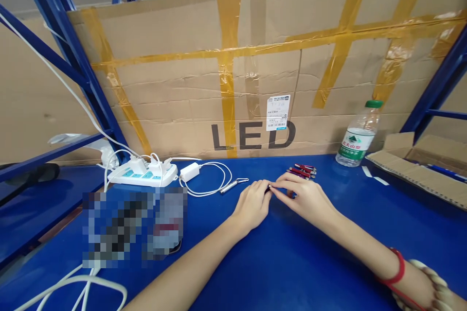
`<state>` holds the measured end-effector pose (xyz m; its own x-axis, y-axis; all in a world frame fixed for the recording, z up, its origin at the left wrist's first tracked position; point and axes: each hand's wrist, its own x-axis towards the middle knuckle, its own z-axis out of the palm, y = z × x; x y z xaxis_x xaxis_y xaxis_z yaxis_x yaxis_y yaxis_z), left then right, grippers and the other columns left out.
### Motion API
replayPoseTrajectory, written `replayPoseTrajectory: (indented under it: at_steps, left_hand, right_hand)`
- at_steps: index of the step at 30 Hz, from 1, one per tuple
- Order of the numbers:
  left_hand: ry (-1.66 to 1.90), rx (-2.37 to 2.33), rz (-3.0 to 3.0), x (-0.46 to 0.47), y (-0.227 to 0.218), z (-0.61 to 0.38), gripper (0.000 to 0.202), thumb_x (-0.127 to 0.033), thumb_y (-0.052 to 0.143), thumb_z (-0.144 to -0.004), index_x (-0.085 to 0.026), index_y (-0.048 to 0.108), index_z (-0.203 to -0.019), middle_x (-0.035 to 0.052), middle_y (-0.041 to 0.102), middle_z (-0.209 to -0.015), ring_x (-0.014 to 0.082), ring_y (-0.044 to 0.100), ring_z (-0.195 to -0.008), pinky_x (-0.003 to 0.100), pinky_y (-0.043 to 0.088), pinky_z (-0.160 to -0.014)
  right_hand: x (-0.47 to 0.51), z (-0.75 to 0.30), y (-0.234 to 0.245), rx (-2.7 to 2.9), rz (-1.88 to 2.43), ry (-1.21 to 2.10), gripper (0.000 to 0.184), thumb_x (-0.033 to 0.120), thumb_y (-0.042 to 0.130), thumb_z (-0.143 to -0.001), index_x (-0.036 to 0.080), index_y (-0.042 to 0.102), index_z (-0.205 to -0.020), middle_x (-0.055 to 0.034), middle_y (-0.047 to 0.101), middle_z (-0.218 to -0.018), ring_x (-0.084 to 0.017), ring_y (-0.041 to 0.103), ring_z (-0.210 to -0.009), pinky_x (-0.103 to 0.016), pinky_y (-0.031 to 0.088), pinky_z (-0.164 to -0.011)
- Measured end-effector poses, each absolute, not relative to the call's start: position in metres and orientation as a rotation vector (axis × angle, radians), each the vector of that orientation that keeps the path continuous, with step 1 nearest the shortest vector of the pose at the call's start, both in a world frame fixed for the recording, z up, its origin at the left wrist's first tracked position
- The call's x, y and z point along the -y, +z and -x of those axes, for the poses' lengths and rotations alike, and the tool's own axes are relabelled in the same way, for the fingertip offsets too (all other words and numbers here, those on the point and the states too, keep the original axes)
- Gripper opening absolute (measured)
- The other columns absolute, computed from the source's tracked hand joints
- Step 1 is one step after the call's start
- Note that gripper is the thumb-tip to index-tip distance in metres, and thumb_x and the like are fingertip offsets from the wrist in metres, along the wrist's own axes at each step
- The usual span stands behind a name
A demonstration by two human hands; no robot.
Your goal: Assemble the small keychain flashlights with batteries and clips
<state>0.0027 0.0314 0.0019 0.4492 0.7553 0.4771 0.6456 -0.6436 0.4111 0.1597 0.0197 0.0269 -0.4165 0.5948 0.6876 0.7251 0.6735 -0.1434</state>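
Near the middle of the blue table top [233, 272], my left hand [253, 204] is closed around a small dark, slim thing [268, 188] with a shiny tip. Most of it is hidden by the fingers, so its kind does not show. My right hand [304, 199] pinches at the same tip with thumb and forefinger. Just behind the right hand lies a small pile of slim red metal tubes [302, 171] with silvery ends. Left of my left hand rests a slim silver tube [229, 186] with a wire loop at one end.
A white power strip [144, 175] with plugged-in chargers and a white cable [219, 193] lies at the back left. Two blurred-out objects [166, 223] are in front of it. A water bottle [359, 136] and an open cardboard box [419, 170] stand right. A large carton [182, 92] walls the back.
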Motion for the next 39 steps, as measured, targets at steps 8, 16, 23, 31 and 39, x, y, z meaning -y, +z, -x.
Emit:
replayPoseTrajectory:
  at_steps: [8,16,23,31,39]
  left_hand:
    - [0.988,-1.239,-2.522,-0.031,0.002,-0.002,0.014,-0.016,0.036,-0.093,-0.019,0.049,-0.097,0.0046,0.062,-0.095,0.0187,0.059,-0.088,0.03,0.046,-0.079]
    - [0.979,-1.317,-2.486,-0.03,0.004,-0.003,0.011,-0.021,0.039,-0.093,-0.021,0.05,-0.096,0.003,0.064,-0.096,0.019,0.06,-0.09,0.03,0.046,-0.08]
    - [1.023,-1.522,-2.379,-0.033,0.002,-0.003,0.012,-0.021,0.037,-0.093,-0.019,0.047,-0.099,0.007,0.063,-0.096,0.0224,0.06,-0.089,0.036,0.047,-0.078]
    - [0.993,-1.52,-2.409,-0.03,0.004,-0.004,0.01,-0.023,0.04,-0.092,-0.02,0.048,-0.097,0.0055,0.064,-0.094,0.021,0.06,-0.089,0.033,0.047,-0.079]
    - [0.955,-1.493,-2.457,-0.028,0.004,-0.003,0.011,-0.025,0.039,-0.093,-0.02,0.049,-0.097,0.0053,0.064,-0.096,0.0216,0.06,-0.091,0.034,0.046,-0.081]
  right_hand:
    - [-0.021,-0.16,0.028,2.029,1.064,-0.221,0.028,0.034,0.048,-0.085,0.019,0.068,-0.071,-0.0003,0.065,-0.072,-0.005,0.051,-0.04,-0.019,0.04,-0.044]
    - [-0.026,-0.171,0.034,1.974,1.382,-0.322,0.017,0.029,0.057,-0.077,0.024,0.069,-0.067,0.0023,0.069,-0.077,-0.01,0.06,-0.051,-0.019,0.038,-0.042]
    - [-0.046,-0.189,0.023,2.044,1.653,-0.408,0.022,0.021,0.052,-0.081,0.025,0.069,-0.093,-0.0018,0.07,-0.095,-0.021,0.066,-0.082,-0.025,0.047,-0.053]
    - [-0.063,-0.184,-0.006,2.403,1.268,-0.277,0.025,0.026,0.048,-0.085,0.023,0.067,-0.102,-0.0059,0.067,-0.107,-0.023,0.059,-0.103,-0.042,0.04,-0.092]
    - [-0.072,-0.187,-0.01,2.364,1.29,-0.235,0.024,0.02,0.049,-0.083,0.023,0.068,-0.095,-0.0065,0.07,-0.097,-0.024,0.062,-0.095,-0.041,0.042,-0.086]
